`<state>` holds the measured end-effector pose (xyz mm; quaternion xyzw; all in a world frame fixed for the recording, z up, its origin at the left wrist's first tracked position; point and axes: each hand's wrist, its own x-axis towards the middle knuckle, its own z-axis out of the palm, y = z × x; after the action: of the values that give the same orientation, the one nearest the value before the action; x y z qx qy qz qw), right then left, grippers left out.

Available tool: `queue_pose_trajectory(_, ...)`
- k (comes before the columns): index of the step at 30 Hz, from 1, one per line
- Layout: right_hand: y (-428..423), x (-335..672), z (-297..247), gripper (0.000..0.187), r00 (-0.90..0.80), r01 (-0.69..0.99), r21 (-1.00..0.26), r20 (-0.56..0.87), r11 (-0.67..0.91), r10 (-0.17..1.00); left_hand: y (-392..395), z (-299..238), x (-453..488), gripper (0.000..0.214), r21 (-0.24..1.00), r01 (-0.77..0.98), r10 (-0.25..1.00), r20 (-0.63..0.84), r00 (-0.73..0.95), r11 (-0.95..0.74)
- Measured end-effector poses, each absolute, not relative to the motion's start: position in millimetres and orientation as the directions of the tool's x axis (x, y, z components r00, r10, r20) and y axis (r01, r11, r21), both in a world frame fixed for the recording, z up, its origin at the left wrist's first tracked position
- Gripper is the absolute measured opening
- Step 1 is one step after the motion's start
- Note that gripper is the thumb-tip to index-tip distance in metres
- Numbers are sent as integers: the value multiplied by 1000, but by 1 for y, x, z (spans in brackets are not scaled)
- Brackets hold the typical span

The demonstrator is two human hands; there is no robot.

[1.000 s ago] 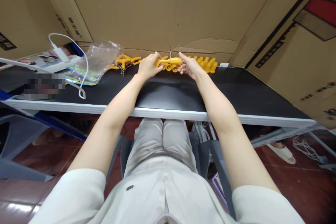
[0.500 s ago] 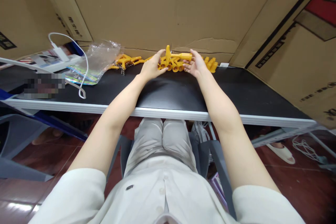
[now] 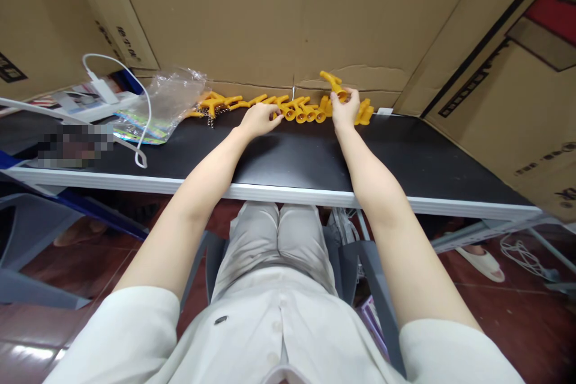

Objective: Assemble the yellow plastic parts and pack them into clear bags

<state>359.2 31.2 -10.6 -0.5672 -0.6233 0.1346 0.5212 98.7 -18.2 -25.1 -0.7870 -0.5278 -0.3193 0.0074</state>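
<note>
- 1 yellow piece (image 3: 330, 77) is up off the black table (image 3: 288, 162), tilted, its narrow forked end pointing up and left; the right hand (image 3: 345, 111) pinches it near the wide cup, probably because that end offers the fuller grip.
- The left hand (image 3: 260, 120) is well apart from the right, curled low at the left end of the row of yellow pieces (image 3: 310, 115); whether its fingers grip a piece, I cannot tell.
- At least 4 cups in that row face the person, side by side, stems toward the cardboard wall (image 3: 297, 24); the close spacing seems meant to keep them orderly and within reach.
- More yellow pieces (image 3: 364, 113) stand just beyond the right hand, apparently grouped separately.
- Left of the row, branching yellow pieces (image 3: 215, 101) lie jumbled above coiled bits (image 3: 210, 122), beside a clear plastic bag (image 3: 173, 102), which was perhaps their packaging.
</note>
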Motion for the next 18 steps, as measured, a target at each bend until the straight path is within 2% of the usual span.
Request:
queue_pose_trajectory(2, 27, 359, -12, 41, 236, 610, -736, 523, 294, 819, -18, -25, 99, 20, 309, 848, 831, 501, 241, -431)
queue_pose_trajectory(5, 26, 357, -15, 32, 152, 634, -700, 530, 329, 834, -19, -25, 100, 19, 304, 847, 831, 499, 247, -435)
queue_pose_trajectory(8, 32, 348, -19, 31, 150, 673, -667, 547, 320, 824, -21, -24, 101, 17, 323, 836, 828, 504, 246, -444)
queue_pose_trajectory(11, 34, 336, -21, 40, 121, 753, -606, 511, 256, 851, -22, -23, 102, 17, 334, 835, 838, 490, 242, -437)
queue_pose_trajectory(15, 30, 326, -21, 58, 76, 860, -494, 371, 127, 926, -21, -24, 102, 17, 338, 829, 837, 487, 250, -445)
queue_pose_trajectory(18, 30, 328, -22, 68, 36, 881, -454, 345, 133, 938, -19, -25, 101, 16, 336, 820, 826, 500, 261, -462)
